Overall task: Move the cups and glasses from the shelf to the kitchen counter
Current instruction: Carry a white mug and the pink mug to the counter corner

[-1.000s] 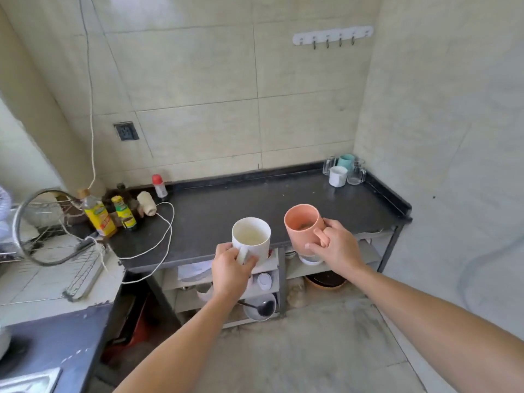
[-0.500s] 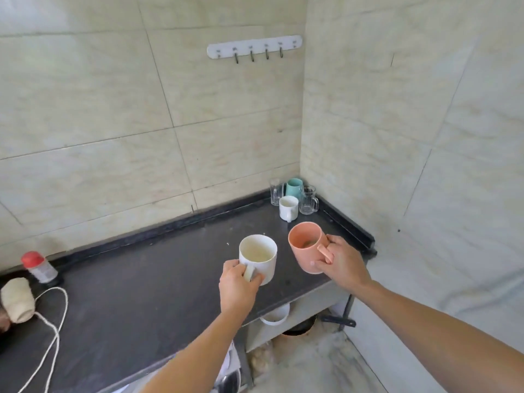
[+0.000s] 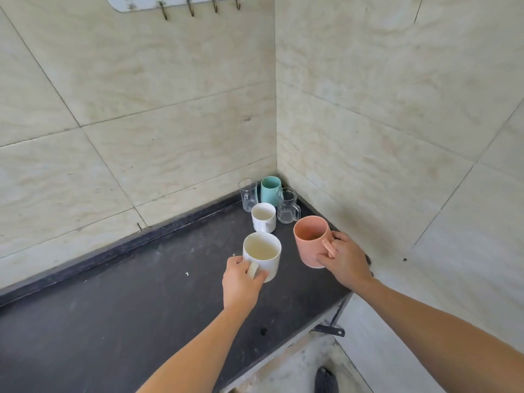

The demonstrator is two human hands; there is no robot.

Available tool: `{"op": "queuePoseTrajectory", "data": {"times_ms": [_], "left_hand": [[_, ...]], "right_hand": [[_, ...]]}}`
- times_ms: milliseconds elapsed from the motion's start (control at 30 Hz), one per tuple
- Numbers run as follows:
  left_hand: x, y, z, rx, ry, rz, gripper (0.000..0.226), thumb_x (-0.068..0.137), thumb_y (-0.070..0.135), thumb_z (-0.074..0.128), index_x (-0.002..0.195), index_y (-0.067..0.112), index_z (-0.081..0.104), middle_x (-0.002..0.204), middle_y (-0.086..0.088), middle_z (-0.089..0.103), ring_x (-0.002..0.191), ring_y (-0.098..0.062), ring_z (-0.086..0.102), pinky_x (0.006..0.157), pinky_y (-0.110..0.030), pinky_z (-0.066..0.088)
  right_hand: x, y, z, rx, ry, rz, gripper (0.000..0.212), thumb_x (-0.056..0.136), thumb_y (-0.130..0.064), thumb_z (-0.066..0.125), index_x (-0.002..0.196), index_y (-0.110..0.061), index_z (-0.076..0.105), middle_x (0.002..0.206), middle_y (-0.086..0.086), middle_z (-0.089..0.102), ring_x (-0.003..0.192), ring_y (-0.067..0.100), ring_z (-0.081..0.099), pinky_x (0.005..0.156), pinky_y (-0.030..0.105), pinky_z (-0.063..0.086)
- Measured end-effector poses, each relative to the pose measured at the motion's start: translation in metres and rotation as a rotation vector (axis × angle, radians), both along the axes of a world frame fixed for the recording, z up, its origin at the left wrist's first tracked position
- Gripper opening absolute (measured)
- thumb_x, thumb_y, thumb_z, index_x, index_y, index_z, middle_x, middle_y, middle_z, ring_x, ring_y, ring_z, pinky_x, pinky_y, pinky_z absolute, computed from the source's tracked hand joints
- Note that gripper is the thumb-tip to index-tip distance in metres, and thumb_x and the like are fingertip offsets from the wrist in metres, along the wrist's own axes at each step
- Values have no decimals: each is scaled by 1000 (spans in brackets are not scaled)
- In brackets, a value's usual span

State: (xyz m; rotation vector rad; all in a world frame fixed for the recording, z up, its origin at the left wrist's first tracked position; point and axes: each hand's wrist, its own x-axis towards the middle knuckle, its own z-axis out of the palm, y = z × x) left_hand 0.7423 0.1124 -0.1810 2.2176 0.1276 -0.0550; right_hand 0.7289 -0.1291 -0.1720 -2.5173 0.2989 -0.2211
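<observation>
My left hand (image 3: 241, 282) grips the handle of a white mug (image 3: 262, 255), held upright just above the dark kitchen counter (image 3: 127, 316). My right hand (image 3: 344, 259) grips a pink cup (image 3: 312, 241) by its handle, upright over the counter's right end. In the back corner stand a small white mug (image 3: 264, 217), a teal cup (image 3: 270, 190), a clear glass (image 3: 248, 194) and a clear glass mug (image 3: 287, 205), grouped close together. Both held cups are just in front of that group.
Tiled walls meet at the corner behind the cups. A white hook rail (image 3: 175, 2) hangs on the back wall. The counter's front edge runs diagonally to the lower right, with floor (image 3: 297, 370) below it.
Both hands have carried their cups forward, from in front of the counter to over its right end near the corner group. The view has closed in on the corner.
</observation>
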Motion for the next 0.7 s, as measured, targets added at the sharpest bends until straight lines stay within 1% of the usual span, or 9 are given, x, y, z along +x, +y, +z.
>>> {"op": "queuePoseTrajectory", "data": {"times_ms": [100,200,267,400,567,633,700], "left_hand": [[29,-28,-18,22,53,30,34,80,27,69,107,7,61,113,8,46,87,-12,51,72,-24,41],[56,-53,-35,43,103,70,34,80,27,69,107,7,61,110,10,45,86,-12,52,72,-22,39],[70,-68,-50,46,134,97,33,80,27,68,105,7,61,111,9,46,85,-11,53,71,-22,39],[88,-91,-77,40,193,166,29,81,27,69,102,8,63,111,8,48,82,-9,53,70,-20,40],[102,-107,-103,63,232,195,27,82,25,69,101,6,66,115,5,50,83,-10,53,70,-20,40],[105,-110,-110,59,239,203,28,82,24,69,102,5,67,119,5,50,84,-11,53,72,-22,41],[107,-113,-116,43,237,210,27,82,23,70,102,6,68,122,5,49,86,-10,52,74,-22,41]], "right_hand": [[39,-26,-21,37,49,19,42,79,-33,71,113,-11,64,126,4,57,93,22,60,78,29,47],[77,-49,-41,62,91,33,43,80,-33,70,116,-11,62,123,4,58,95,21,59,79,26,46],[101,-61,-58,66,128,53,40,80,-31,69,113,-11,64,125,4,56,96,23,58,78,27,44],[133,-72,-93,104,207,53,33,76,-30,67,102,-10,68,125,4,55,92,24,58,73,29,44],[148,-73,-126,138,256,46,32,80,-30,70,106,-12,68,134,0,52,99,19,59,79,22,42],[151,-73,-134,137,254,53,29,80,-29,70,103,-12,69,135,1,52,102,20,59,82,24,45],[153,-74,-139,130,244,48,25,81,-29,71,98,-11,70,135,3,52,105,22,59,86,30,48]]}}
